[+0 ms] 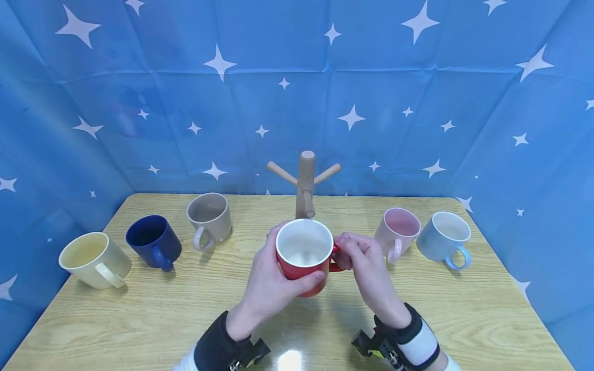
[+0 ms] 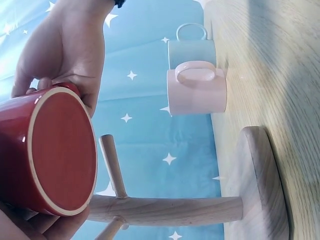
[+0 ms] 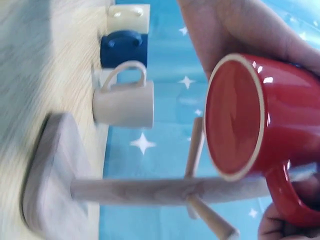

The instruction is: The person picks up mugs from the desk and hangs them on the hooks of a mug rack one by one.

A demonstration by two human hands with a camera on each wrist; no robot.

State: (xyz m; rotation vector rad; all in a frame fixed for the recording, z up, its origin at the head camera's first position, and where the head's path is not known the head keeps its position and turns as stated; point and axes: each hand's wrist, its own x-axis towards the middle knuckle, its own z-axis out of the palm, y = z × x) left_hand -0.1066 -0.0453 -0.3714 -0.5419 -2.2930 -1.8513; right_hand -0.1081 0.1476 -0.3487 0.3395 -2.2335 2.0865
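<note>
A red mug with a white inside is held up off the table in front of a wooden mug tree. My left hand grips the mug's body, its thumb across the near side. At the handle on the right, my right hand pinches with thumb and fingers. Both wrist views show the mug's unglazed-rimmed red base, clear of the tabletop. In the right wrist view the handle reaches down to the right hand's fingers. The tree's pegs carry nothing.
On the left of the wooden table stand a cream mug, a navy mug and a grey-beige mug. A pink mug and a light blue mug stand at the right. Behind hangs a blue star-patterned cloth.
</note>
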